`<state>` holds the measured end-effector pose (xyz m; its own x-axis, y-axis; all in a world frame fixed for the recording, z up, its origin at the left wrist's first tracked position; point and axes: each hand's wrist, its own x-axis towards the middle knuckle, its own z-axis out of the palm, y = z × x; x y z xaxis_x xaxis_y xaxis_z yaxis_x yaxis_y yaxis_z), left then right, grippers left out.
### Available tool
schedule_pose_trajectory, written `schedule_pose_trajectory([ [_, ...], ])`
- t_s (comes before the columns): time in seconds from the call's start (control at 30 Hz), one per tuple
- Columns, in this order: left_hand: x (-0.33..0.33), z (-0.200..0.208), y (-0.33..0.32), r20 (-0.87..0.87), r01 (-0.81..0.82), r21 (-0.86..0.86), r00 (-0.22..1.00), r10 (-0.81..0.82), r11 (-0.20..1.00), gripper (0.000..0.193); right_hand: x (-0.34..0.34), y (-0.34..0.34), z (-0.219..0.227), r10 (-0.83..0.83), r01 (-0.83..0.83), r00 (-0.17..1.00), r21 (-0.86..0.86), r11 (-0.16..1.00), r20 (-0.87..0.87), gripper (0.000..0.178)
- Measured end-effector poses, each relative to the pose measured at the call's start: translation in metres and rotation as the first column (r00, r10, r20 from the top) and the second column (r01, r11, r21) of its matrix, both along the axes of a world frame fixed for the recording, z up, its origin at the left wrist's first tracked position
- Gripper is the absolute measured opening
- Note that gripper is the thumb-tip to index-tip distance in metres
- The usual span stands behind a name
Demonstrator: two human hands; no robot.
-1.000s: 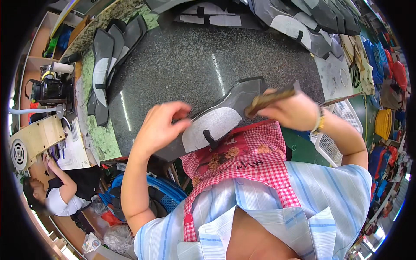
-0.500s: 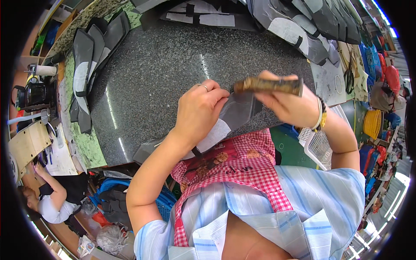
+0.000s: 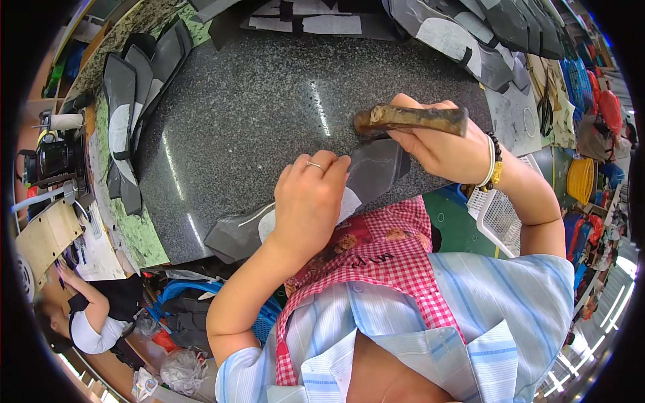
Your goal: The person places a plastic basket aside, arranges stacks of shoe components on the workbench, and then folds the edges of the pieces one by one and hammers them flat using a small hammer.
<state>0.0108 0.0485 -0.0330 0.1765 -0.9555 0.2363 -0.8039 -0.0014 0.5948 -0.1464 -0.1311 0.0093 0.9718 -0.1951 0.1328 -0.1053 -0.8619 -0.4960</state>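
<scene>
A curved dark grey panel with a pale patch [image 3: 376,169] lies along the near edge of the stone slab [image 3: 248,107]. My left hand [image 3: 310,191], with a ring on it, rests over the panel's middle, fingers curled and pressed together at its upper edge; the fingertips are partly hidden. In my right hand [image 3: 447,149], a hammer with a worn brown handle [image 3: 423,119] is gripped, its darker end pointing left just above the panel's far edge. Whether that end touches the slab or panel, I cannot tell.
Similar grey panels lie in piles at the left [image 3: 121,127], the back and the far right [image 3: 447,43]. A white basket [image 3: 500,218] stands below the slab's right edge, a blue basket [image 3: 265,316] below its near side. Another person [image 3: 94,312] sits at the left.
My left hand has shifted down and slightly left along the panel, uncovering more of its right part. The hammer stays in my right hand, moved slightly left and up.
</scene>
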Motion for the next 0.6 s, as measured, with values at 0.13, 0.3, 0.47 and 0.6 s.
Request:
schedule_pose_trajectory([
  [0.13,-0.01,0.006,0.005,0.33,0.061,0.037,0.941,-0.069,0.997,0.025,0.006,0.001,0.004,0.047,-0.046,0.99,0.012,0.999,-0.13,0.013],
  [0.3,0.017,-0.001,0.014,-0.159,0.032,0.139,0.987,-0.01,0.99,0.022,0.009,0.027,0.012,0.09,-0.098,0.944,-0.009,0.995,-0.317,0.032],
  [0.47,0.014,0.001,0.032,0.199,0.08,0.007,0.977,-0.08,0.997,0.016,0.02,0.031,0.009,0.1,-0.095,0.972,0.036,0.995,-0.213,0.038],
  [0.6,0.042,0.003,0.052,-0.271,0.028,0.158,0.963,0.016,0.987,0.019,0.025,0.056,0.015,0.159,-0.166,0.952,-0.002,0.986,-0.259,0.031],
])
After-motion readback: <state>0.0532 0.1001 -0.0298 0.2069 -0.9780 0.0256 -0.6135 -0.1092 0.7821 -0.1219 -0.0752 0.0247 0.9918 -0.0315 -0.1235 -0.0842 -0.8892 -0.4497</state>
